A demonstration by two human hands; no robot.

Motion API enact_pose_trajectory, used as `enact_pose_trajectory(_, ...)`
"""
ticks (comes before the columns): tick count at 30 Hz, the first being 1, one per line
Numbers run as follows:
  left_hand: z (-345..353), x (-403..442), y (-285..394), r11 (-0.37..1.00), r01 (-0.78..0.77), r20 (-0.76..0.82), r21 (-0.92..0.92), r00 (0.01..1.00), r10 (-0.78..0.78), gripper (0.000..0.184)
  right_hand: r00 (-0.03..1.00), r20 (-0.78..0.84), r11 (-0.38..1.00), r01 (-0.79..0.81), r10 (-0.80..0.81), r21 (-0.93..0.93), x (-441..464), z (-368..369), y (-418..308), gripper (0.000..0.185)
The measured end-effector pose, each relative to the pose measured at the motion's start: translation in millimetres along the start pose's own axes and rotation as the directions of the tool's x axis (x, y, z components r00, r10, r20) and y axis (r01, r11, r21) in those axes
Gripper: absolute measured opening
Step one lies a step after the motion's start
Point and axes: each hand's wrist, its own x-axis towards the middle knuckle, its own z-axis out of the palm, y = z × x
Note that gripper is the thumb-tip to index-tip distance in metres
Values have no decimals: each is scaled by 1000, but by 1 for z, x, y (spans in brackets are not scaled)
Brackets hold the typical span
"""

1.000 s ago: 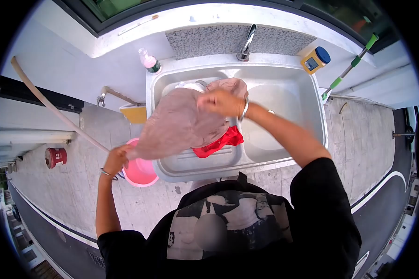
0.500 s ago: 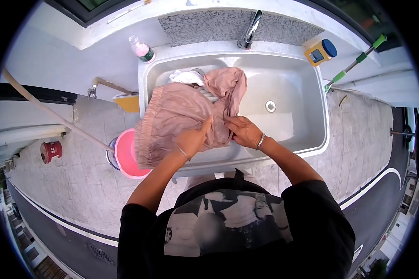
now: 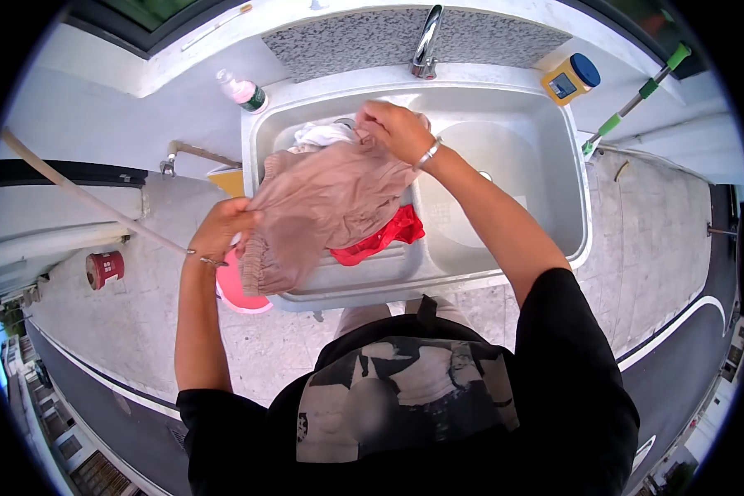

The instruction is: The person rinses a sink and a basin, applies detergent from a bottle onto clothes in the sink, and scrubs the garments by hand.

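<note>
A dusty pink garment (image 3: 331,186) with a gathered edge lies spread over the left basin of the sink (image 3: 504,277). My left hand (image 3: 223,227) grips its left side above the basin's left rim. At the garment's far end, near the back of the basin, my right hand (image 3: 393,132) is closed on the cloth, its fingers slightly blurred. A red cloth (image 3: 380,237) shows from beneath the garment, on the ribbed part of the basin. Behind the garment sits a white cloth (image 3: 324,134).
A faucet (image 3: 426,45) rises behind the sink. A pink soap bottle (image 3: 244,93) and a yellow jar (image 3: 570,80) stand at its back corners. Below left are a pink basin (image 3: 241,289) and a hose (image 3: 91,198); farther off stands a red bucket (image 3: 105,270).
Both hands have moved apart from the garment's middle, left hand to its left side, right hand to its far end. The red cloth shows again.
</note>
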Motion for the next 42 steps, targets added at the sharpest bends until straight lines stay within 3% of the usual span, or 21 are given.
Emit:
enact_pose_trajectory(2, -11, -14, -5, 997, 53, -116, -60, 992, -60, 24, 997, 15, 997, 72, -72, -8, 14, 19, 24, 21)
enact_pose_trajectory(5, -13, -29, -29, 996, 74, -245, -51, 966, -84, 26, 962, 216, 968, 203, -168, -150, -8, 48, 70, 27)
enact_pose_trajectory(6, -14, -33, -36, 994, 66, -290, -85, 953, -88, 27, 887, 461, 969, 115, -1, -219, -16, 35, 66, 34)
enact_pose_trajectory(9, -7, -48, -54, 990, 8, -388, -139, 920, -62, 28, 949, 305, 978, 137, -83, -159, -42, 43, 86, 36)
enact_pose_trajectory(13, -4, -67, -76, 989, -11, -328, -145, 944, -38, 27, 962, 249, 892, 207, -111, -402, -43, 41, 100, 32)
enact_pose_trajectory(14, -9, -73, -81, 989, -8, -289, -147, 957, -35, 27, 963, 258, 880, 185, -74, -438, -41, 43, 109, 22)
enact_pose_trajectory(16, -19, -88, -80, 990, 11, -189, -142, 981, -38, 28, 841, 532, 993, -57, 102, -100, -19, 13, 92, 11)
enact_pose_trajectory(17, -28, -91, -85, 982, -10, -210, -188, 977, -31, 28, 733, 666, 974, -222, 136, 45, -7, -3, 82, 9)
enact_pose_trajectory(18, -39, -93, -90, 972, -33, -234, -235, 972, -24, 28, 699, 706, 949, -290, 119, 127, 3, -10, 83, 18)
enact_pose_trajectory(19, -45, -94, -93, 958, -60, -261, -279, 965, -16, 29, 758, 648, 897, -337, 78, 286, 5, -15, 82, 19)
enact_pose_trajectory(21, -45, -72, -84, 982, 39, -340, -186, 935, -101, 23, 759, 625, 876, -415, 184, 246, 21, -14, 83, 17)
enact_pose_trajectory(24, -47, -20, -110, 991, 94, -424, -91, 897, -124, 18, 915, 373, 965, -56, 153, -258, 25, 17, 103, 18)
enact_pose_trajectory(27, -60, 17, -141, 996, 66, -468, -57, 880, -85, 14, 976, 212, 874, 139, -43, -466, 9, 34, 101, 28)
enact_pose_trajectory(29, -59, 26, -140, 987, 72, -581, -146, 801, -145, 9, 986, 110, 902, 159, -125, -402, -9, 44, 84, 27)
enact_pose_trajectory(33, -37, 14, -102, 957, 36, -754, 288, 625, 204, 7, 977, 90, 873, 215, -196, -437, -42, 55, 69, 17)
enact_pose_trajectory(34, -27, 18, -118, 892, -169, -624, 419, 660, 419, 8, 975, 110, 854, 221, -192, -470, -48, 58, 67, 16)
enact_pose_trajectory(35, -2, 19, -121, 797, -209, -523, 567, 655, 545, 10, 974, 131, 836, 228, -187, -499, -52, 62, 66, 14)
enact_pose_trajectory(36, 31, 15, -113, 679, -71, -423, 731, 733, 533, 22, 978, 128, 820, 207, -164, -534, -54, 68, 74, 12)
enact_pose_trajectory(38, 87, 19, -101, 517, -66, -245, 854, 824, 511, 37, 982, 93, 795, 189, -166, -577, -52, 75, 85, 10)
enact_pose_trajectory(40, 112, 38, -97, 482, -26, -200, 876, 889, 411, 45, 986, 116, 776, 164, -118, -609, -49, 75, 91, 10)
enact_pose_trajectory(42, 114, 59, -103, 433, 52, -240, 900, 889, 391, 39, 980, 200, 765, 142, -18, -628, -45, 74, 94, 9)
